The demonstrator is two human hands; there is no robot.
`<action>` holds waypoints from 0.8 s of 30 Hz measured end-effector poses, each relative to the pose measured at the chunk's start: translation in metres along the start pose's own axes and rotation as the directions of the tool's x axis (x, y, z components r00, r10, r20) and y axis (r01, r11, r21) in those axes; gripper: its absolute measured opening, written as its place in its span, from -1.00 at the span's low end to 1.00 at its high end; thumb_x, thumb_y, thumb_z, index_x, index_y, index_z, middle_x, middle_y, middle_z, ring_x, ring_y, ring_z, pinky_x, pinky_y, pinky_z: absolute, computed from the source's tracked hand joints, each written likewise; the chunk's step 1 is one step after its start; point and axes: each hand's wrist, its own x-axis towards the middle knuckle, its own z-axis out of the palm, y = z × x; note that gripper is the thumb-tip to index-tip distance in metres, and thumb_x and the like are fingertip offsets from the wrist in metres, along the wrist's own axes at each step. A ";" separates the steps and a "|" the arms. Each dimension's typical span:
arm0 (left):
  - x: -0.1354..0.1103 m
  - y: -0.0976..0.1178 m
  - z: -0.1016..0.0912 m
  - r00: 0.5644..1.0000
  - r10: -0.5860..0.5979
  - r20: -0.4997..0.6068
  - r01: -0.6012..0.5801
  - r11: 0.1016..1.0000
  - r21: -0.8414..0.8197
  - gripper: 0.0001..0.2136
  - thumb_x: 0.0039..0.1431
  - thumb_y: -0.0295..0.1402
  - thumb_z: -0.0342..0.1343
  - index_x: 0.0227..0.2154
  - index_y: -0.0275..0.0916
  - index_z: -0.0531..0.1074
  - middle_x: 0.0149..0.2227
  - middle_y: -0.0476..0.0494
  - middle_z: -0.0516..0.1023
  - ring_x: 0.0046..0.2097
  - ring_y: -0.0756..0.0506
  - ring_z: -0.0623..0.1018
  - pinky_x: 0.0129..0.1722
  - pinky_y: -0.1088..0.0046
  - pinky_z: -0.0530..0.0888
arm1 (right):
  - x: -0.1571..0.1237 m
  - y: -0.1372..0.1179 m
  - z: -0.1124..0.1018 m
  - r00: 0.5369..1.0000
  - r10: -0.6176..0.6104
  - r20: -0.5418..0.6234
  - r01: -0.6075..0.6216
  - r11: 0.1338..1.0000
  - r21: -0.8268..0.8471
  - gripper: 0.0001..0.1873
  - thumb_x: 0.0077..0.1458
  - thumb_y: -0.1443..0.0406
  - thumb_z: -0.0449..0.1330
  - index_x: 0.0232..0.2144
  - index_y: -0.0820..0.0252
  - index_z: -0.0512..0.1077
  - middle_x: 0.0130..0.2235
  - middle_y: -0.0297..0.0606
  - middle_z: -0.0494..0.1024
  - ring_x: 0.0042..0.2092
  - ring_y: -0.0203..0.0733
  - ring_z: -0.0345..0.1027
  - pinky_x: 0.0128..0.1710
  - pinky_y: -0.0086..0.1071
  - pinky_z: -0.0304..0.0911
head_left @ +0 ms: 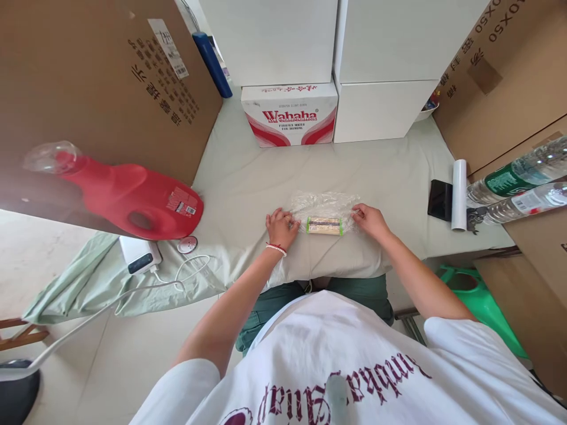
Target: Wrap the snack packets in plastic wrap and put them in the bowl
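Note:
A small pale packet with green ends (pixel 325 226) lies on the cloth-covered table, at the near edge of a crinkled sheet of clear plastic film (pixel 325 202). My left hand (pixel 282 229), wearing a red and white bracelet, rests at the film's left edge with its fingers bent together. On the other side, my right hand (pixel 370 219) pinches the film's right edge between thumb and fingers. The packet sits between my hands, and neither hand seems to touch it. What the left fingertips grip is partly hidden, but the film runs to them.
A Wahaha water carton (pixel 290 118) stands at the back beside white boxes (pixel 370 112). To the left are a red jug (pixel 137 198), a white power bank (pixel 140 255) and its cable. A phone (pixel 440 199), white roll (pixel 459 195) and water bottles (pixel 514 175) lie right.

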 end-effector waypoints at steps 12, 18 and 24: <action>0.016 0.010 0.018 0.988 -0.072 -0.135 0.080 0.996 0.049 -0.33 0.14 -0.09 0.27 0.27 -0.19 0.31 0.21 -0.40 0.48 0.30 -0.40 0.41 0.39 -0.04 0.21 | 0.084 -0.076 0.010 0.982 -0.129 0.140 0.164 0.948 -0.272 -0.27 0.23 0.18 0.32 0.36 0.33 0.30 0.21 0.14 0.49 0.26 0.26 0.27 0.18 -0.07 0.29; 0.011 0.015 0.024 0.979 -0.137 -0.153 0.143 0.989 0.031 -0.57 0.15 -0.13 0.28 0.04 -0.18 0.50 0.08 -0.35 0.50 0.23 -0.40 0.42 0.27 -0.01 0.35 | 0.069 -0.094 0.018 0.917 -0.262 0.301 0.326 0.926 -0.188 -0.62 0.33 0.34 0.13 0.12 0.11 0.58 -0.11 -0.20 0.67 -0.02 -0.06 0.50 -0.01 -0.32 0.32; 0.013 0.010 0.020 0.975 -0.146 -0.167 0.142 0.989 -0.036 -0.85 0.20 -0.28 0.20 -0.18 -0.14 0.52 -0.01 -0.30 0.51 0.14 -0.35 0.47 0.20 -0.01 0.41 | 0.005 -0.083 0.024 0.764 -0.483 0.428 0.620 0.734 -0.278 -0.60 0.37 0.31 0.13 0.17 -0.07 0.55 0.01 -0.06 0.54 -0.03 0.05 0.42 -0.12 -0.26 0.25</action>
